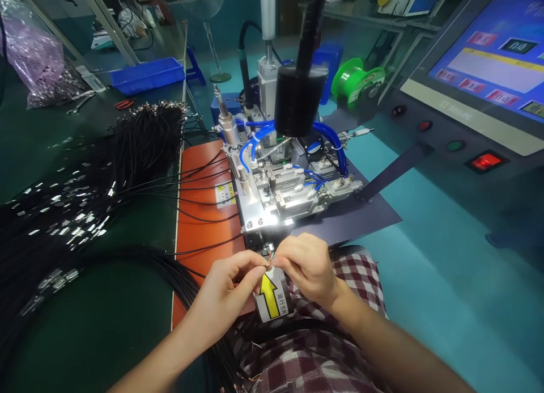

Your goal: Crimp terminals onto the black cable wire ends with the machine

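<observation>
My left hand pinches the end of a black cable, where thin coloured wires stick up between the fingertips. Beside it, my right hand is closed, its thumb and forefinger at the same wires. Both hands are at the front of a metal machine, over a plate with a yellow arrow label. Just above the fingertips is a small white connector at the machine's front edge. Several black cables run from the left into the machine's side. The exact grip on the wires is partly hidden by my fingers.
A large bundle of black cables with metal ends covers the dark table at left. Behind it are a blue tray and a plastic bag. A black cylinder hangs overhead. A control screen stands at right, near a green spool.
</observation>
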A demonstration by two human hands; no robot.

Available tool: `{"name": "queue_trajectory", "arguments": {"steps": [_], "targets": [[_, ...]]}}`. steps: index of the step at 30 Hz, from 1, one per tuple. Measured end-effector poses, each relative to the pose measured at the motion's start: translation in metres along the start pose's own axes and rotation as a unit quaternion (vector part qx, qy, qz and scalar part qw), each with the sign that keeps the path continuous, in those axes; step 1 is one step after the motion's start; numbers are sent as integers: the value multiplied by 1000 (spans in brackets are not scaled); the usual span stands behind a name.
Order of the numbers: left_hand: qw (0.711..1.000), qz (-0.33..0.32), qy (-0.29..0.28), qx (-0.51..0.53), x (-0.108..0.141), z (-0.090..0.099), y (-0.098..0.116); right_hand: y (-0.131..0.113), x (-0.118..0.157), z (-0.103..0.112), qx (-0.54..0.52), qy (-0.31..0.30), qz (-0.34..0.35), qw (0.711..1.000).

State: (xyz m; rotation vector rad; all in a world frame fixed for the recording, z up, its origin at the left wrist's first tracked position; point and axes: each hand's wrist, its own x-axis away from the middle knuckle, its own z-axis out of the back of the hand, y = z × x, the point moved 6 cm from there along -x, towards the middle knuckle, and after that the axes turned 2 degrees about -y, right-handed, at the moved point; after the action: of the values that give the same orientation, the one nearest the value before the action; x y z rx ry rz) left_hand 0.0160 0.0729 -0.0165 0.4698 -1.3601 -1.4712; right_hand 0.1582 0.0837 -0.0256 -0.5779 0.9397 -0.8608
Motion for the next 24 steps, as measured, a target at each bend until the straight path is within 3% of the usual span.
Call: {"name": "queue_trajectory", "arguments": {"steps": [4, 8, 12, 24], "targets": [[995, 38, 23, 93, 1, 0, -6, 21, 10, 0, -150, 64, -172, 972], [995, 30, 46, 84, 1, -2, -8, 15, 18, -14, -320, 35, -274, 906], [995, 20, 51, 78, 2, -3, -9, 6, 17, -23, -409, 16, -296, 863], [990, 54, 56, 121, 1, -3, -10, 14, 23, -34, -498, -16, -326, 804]]}}
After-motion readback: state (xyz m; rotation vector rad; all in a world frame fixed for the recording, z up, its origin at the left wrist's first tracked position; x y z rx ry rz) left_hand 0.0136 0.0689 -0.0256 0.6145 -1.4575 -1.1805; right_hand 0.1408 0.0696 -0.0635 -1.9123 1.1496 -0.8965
